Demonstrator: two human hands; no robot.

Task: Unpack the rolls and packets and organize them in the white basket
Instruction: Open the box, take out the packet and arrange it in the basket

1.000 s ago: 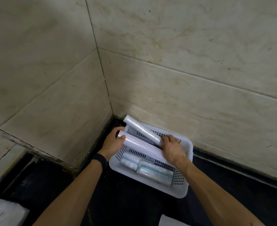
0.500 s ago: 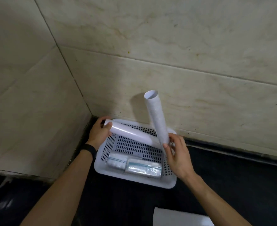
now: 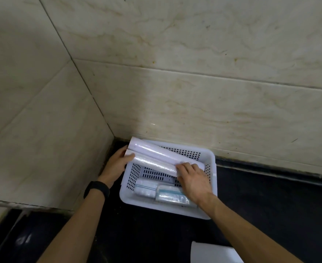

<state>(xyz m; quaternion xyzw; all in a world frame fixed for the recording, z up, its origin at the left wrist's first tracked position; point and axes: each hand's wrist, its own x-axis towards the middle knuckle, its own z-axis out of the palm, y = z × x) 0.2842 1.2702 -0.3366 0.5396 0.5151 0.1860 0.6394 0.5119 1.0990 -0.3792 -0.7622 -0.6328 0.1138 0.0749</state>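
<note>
While our left hand (image 3: 118,164) grips the near roll (image 3: 154,165) at its left end & our right hand (image 3: 193,179) curls over its right end, 2 rolls (image 3: 156,150) lie slanted across the white basket (image 3: 166,210) behind 2 packets (image 3: 162,191), so next, we reckon, seat both flat inside w/o crushing packets.

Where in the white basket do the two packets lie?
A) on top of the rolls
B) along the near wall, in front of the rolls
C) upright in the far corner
B: the packets lie flat along the white basket's near wall, the rolls behind them.
</note>
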